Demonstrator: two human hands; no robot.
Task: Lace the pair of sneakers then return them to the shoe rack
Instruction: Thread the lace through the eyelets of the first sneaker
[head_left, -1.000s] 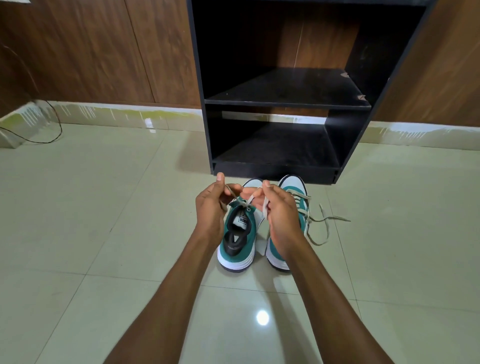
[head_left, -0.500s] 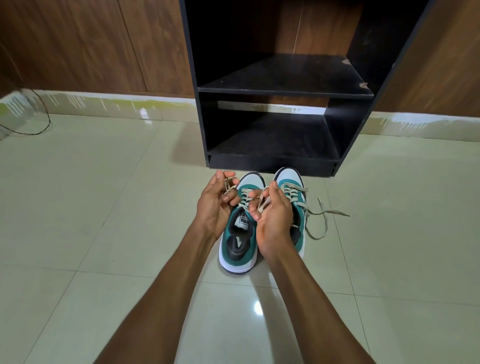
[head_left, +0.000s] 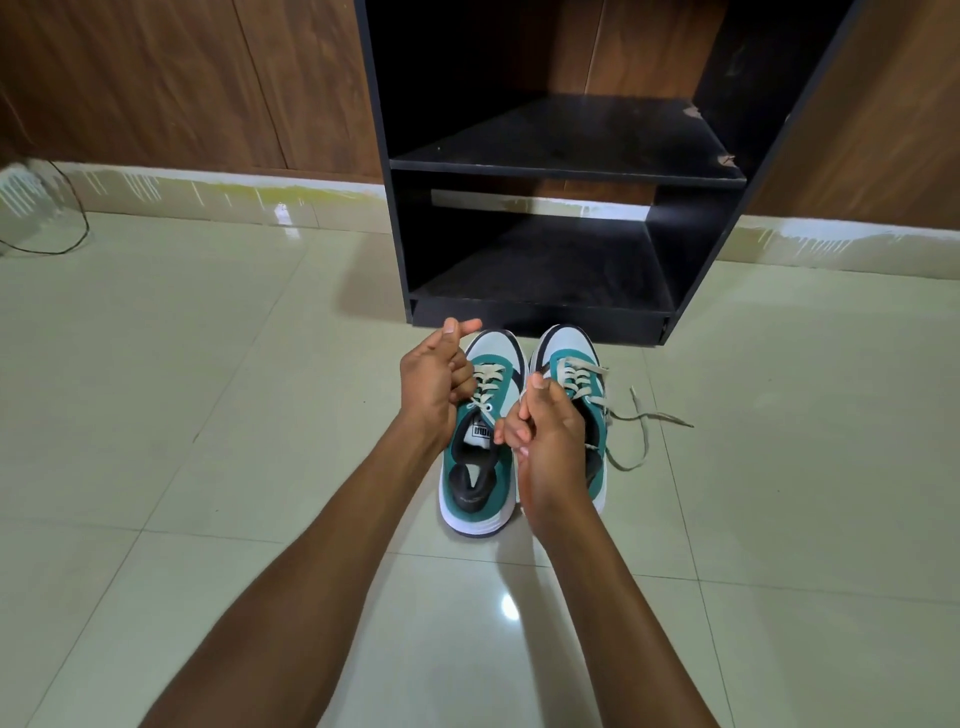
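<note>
While both sneakers (head_left: 480, 447) sit on the floor (head_left: 208, 415), the shoe rack (head_left: 561, 171) stands empty.

1. Glossy pale tiled floor (head_left: 182, 415), crossed by thin grout lines, with a bright spot of reflected light (head_left: 510, 607) near the bottom.
2. Brown wood-grain wall panels (head_left: 182, 78) behind, split by vertical seams.
3. Light shiny skirting (head_left: 208, 195) along the wall's foot.
4. Thin dark cable (head_left: 72, 228) lying at far left.
</note>
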